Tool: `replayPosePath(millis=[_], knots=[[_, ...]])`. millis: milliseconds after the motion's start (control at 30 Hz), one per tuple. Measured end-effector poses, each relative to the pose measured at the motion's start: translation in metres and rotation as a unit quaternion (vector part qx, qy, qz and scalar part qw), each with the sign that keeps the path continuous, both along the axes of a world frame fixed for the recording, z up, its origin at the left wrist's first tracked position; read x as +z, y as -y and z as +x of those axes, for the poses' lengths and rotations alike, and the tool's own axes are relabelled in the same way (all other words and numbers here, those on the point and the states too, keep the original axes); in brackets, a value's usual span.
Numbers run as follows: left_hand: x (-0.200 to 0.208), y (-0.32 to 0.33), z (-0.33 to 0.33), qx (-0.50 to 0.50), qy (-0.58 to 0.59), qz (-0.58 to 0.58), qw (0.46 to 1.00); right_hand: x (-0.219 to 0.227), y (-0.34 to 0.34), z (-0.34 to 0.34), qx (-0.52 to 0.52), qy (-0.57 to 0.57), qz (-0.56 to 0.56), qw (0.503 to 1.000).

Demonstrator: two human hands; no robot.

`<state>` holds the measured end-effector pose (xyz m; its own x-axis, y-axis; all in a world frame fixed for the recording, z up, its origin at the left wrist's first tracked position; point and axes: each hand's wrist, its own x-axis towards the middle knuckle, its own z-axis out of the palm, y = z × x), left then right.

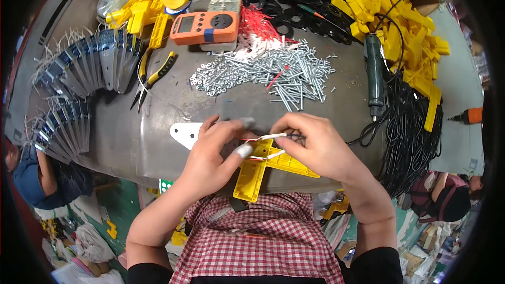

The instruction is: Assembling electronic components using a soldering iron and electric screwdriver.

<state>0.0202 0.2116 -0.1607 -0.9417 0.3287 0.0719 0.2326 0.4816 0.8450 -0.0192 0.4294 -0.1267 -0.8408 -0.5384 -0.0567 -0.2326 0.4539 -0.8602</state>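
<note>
Over the near edge of the table, both my hands are closed on thin wires in front of me. My left hand [218, 147] pinches the red ends of the wiring between thumb and fingers. My right hand [318, 144] grips a white-sleeved wire [273, 136], with dark cable at its fingers. A second white sleeve [274, 154] lies just below, over a yellow plastic housing [250, 181] that sits beneath my hands and juts past the table edge. Left of my left hand lies a white plate with holes [183, 134], partly covered by that hand.
Screws [294, 73] and nuts [215, 76] lie heaped beyond my hands, near an orange meter [205, 28]. Pliers [152, 79] and clear panels [94, 63] are left. An electric screwdriver [374, 73], black cables [410, 131] and yellow housings [405, 31] are right. People sit at both sides.
</note>
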Motion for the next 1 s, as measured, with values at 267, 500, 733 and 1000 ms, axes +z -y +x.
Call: replayPosePath(millis=[267, 500, 733, 1000], knots=[[-0.007, -0.002, -0.008, 0.023, -0.069, 0.027, 0.997, -0.009, 0.004, 0.005, -0.047, -0.024, -0.010, 0.999], [-0.009, -0.004, -0.007, 0.029, -0.059, 0.036, 0.997, -0.025, 0.013, 0.011, -0.077, -0.009, -0.010, 0.997], [-0.019, -0.005, -0.008, 0.057, -0.098, 0.016, 0.993, -0.008, 0.000, 0.009, -0.037, 0.014, -0.005, 0.999], [-0.014, -0.012, 0.009, 0.053, -0.216, -0.139, 0.965, -0.024, 0.001, 0.008, 0.024, -0.100, 0.026, 0.994]])
